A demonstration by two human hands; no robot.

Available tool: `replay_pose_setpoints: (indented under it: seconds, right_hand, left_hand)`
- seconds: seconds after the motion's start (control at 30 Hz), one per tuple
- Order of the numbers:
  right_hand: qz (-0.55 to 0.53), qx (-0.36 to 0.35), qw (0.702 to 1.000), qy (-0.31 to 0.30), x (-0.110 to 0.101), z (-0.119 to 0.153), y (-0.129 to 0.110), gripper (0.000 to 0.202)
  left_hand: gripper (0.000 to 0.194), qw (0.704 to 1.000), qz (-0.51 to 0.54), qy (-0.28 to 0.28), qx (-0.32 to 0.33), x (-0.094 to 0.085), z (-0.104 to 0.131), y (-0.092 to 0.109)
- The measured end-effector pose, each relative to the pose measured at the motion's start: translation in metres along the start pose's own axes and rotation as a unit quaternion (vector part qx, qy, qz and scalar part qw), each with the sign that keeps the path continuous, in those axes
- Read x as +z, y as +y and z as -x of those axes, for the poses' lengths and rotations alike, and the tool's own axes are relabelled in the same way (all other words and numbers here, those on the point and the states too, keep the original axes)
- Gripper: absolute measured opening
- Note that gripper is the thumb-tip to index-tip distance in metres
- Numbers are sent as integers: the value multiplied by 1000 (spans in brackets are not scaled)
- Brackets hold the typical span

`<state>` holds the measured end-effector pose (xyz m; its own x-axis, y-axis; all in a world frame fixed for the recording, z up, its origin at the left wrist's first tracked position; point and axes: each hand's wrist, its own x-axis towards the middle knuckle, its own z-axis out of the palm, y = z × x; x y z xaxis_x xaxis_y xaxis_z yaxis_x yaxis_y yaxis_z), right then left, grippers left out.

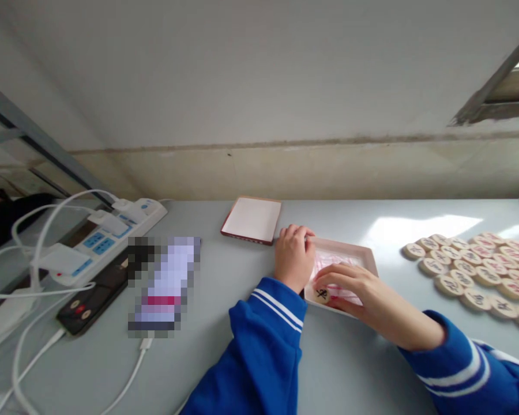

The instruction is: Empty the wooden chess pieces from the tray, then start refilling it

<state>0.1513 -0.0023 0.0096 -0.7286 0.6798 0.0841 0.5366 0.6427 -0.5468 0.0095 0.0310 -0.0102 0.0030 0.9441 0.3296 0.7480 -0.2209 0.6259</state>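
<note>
An open shallow box (369,258) with a pink-and-white sheet in it lies on the table before me. My left hand (293,259) is curled over the box's left wall and grips it. Inside the box, at its near left corner, my right hand (353,285) has its fingers around a round wooden Chinese chess piece (322,295) with a black character. Many more wooden chess pieces (476,298), marked in black or red, lie flat in rows to the right. Behind my left hand is the box lid (253,219), its pale inside up.
At the left stand a white power strip (112,235) with chargers, a dark phone (86,305) and a second, blurred-out phone (168,282). White cables (132,374) loop across the table's left part. A wall (259,173) runs along the table's back edge.
</note>
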Motion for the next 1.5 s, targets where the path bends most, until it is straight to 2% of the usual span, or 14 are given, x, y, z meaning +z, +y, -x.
replay_pose_setpoints:
  seconds: [0.1,0.2,0.3,0.37,0.53,0.77,0.9,0.97,1.03,1.13,1.23,1.37,1.5]
  right_hand:
    - [49,-2,998,37,-3,4,4,17]
    - [81,3,993,87,-16,18,10,19]
    - [124,35,975,178,-31,46,19,26]
    - [156,62,962,215,-38,70,26,29]
    - [235,124,940,213,-40,117,40,22]
    - [311,156,905,247,-36,134,52,21]
    - [297,187,903,248,-36,123,39,23]
    - [288,170,903,269,-34,108,28,27]
    - [262,132,915,276,-31,86,16,29]
    - [192,77,963,172,-21,47,8,32]
    - [151,51,984,84,-11,18,11,43]
    - [148,58,984,82,-2,5,19,50]
    - [140,103,983,58,-1,8,17,38]
  left_hand:
    - [17,1000,0,-2,0,-1,-1,0]
    - [17,1000,-2,-1,-4,-1,-2,-1]
    - [17,1000,-5,-1,-3,-1,-2,-1]
    - [16,1000,-4,-2,1,-1,-2,-1]
    - [16,1000,16,1,1,1,-3,-4]
    - [16,999,33,11,-8,0,-4,-5]
    - [16,999,39,12,-6,0,-4,-4]
    - [16,999,47,12,-6,0,-4,-3]
    - [16,998,54,12,-6,0,-4,-3]
    - [16,998,57,9,-8,0,-4,-3]
    - [18,998,57,5,-7,0,-3,-4]
    - [20,998,58,4,-12,0,-3,-4]
    - [18,998,54,7,-11,-1,-3,-3]
